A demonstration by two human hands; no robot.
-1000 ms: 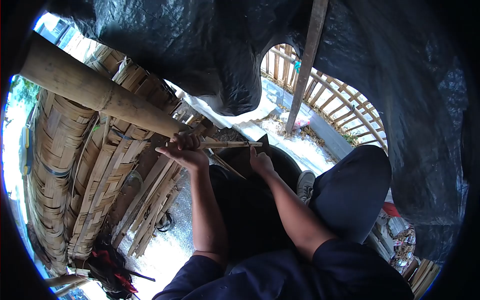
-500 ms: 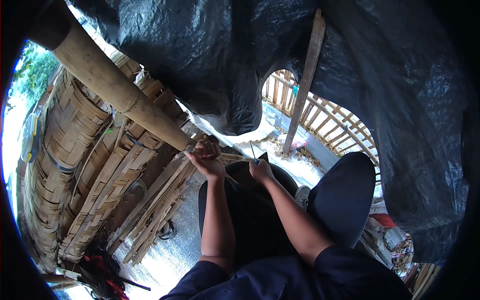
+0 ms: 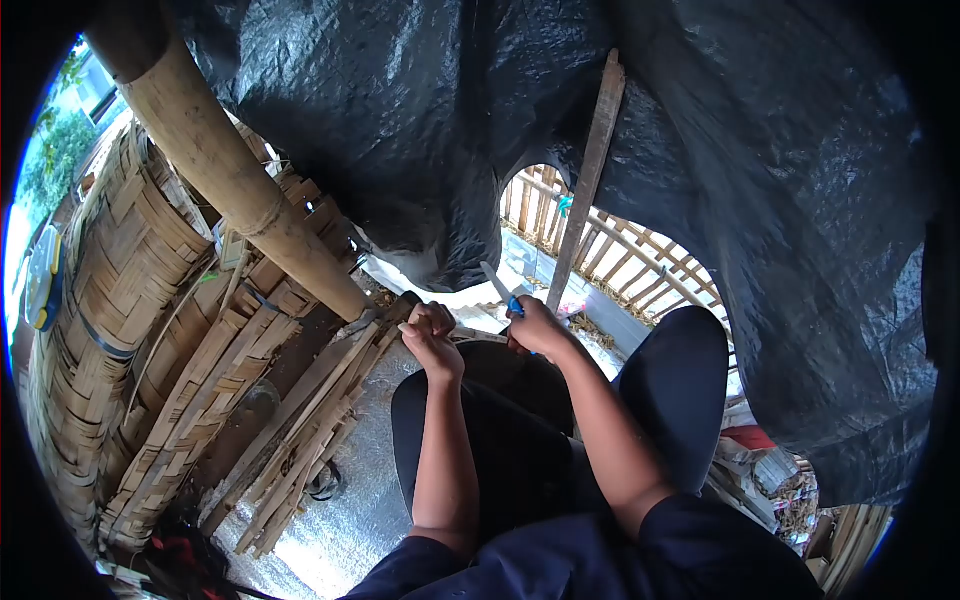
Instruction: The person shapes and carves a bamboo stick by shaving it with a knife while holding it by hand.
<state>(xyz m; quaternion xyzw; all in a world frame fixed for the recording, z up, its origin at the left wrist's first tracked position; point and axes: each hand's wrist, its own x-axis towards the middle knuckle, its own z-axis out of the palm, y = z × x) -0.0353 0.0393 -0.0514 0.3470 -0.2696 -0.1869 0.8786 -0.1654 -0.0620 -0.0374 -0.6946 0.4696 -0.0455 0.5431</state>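
My right hand (image 3: pixel 537 328) is closed around the blue handle of a knife (image 3: pixel 495 281), whose pale blade points up and to the left. To its left, my left hand (image 3: pixel 432 342) is closed, fingers curled; what it holds, if anything, cannot be made out. Both hands are apart, above my lap and a dark round container (image 3: pixel 525 375). The lower end of a thick bamboo pole (image 3: pixel 240 190) lies just up and left of my left hand.
Woven bamboo rolls (image 3: pixel 110 300) stand at the left, beside a bundle of split bamboo strips (image 3: pixel 310 450). Black plastic sheeting (image 3: pixel 800 230) hangs above and at the right, with a wooden slat (image 3: pixel 590 175) in front. Behind is a bamboo fence (image 3: pixel 640 250).
The bamboo strip held between my hands is no longer visible there. My right hand has moved up and right, with the knife blade now plainly showing. The camera view has shifted.
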